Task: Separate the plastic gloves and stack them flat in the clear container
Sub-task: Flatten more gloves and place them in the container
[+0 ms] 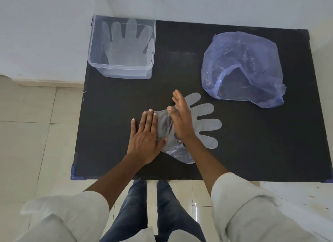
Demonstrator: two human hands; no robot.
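A thin clear plastic glove (205, 122) lies on the black table top (111, 133), its fingers spread to the right and its cuff crumpled under my hands. My left hand (146, 135) lies flat, palm down, pressing the cuff end. My right hand (180, 119) stands on its edge over the glove's palm, fingers straight and together, thumb touching the film. The clear container (122, 68) stands at the table's far left corner with a glove (128, 43) lying flat inside it.
A crumpled bluish plastic bag (243, 66), mouth open toward me, lies at the far right of the table. Pale tiled floor surrounds the table, and a white wall runs behind it. My legs stand at the near edge.
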